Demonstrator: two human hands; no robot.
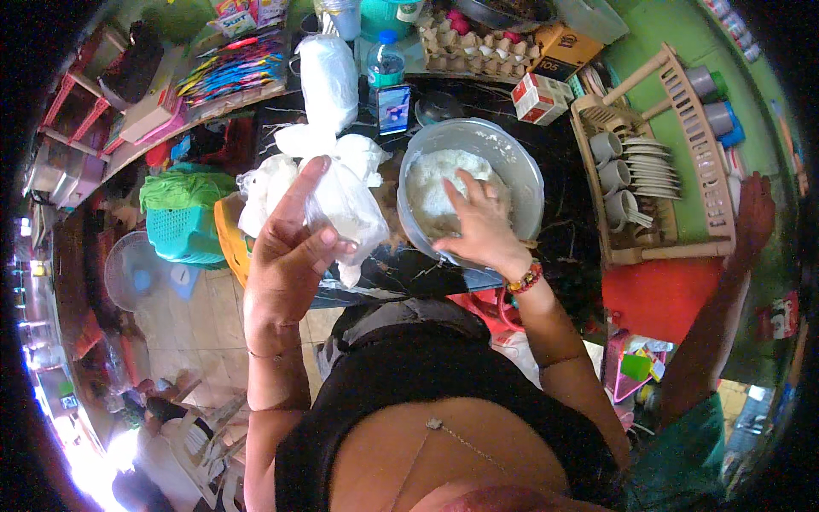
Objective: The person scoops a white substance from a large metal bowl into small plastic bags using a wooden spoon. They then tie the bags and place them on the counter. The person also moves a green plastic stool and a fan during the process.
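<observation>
Clear plastic bag (341, 200) holding white rice, raised above the near edge of the dark bench (563, 154), just left of the metal bowl (520, 166). Left hand (286, 256) grips the bag, fingers closed around its lower part with the index finger extended up along it. Right hand (482, 226) rests inside the bowl, fingers spread and loosely curved over the white rice (431, 183), holding nothing that can be made out. Behind the bowl: a phone (393, 108), a water bottle (386, 60), an egg tray (473, 47). To the right, a dish rack (682, 128) with cups. Another person's hand (755, 213) rests at the rack's far right side.
</observation>
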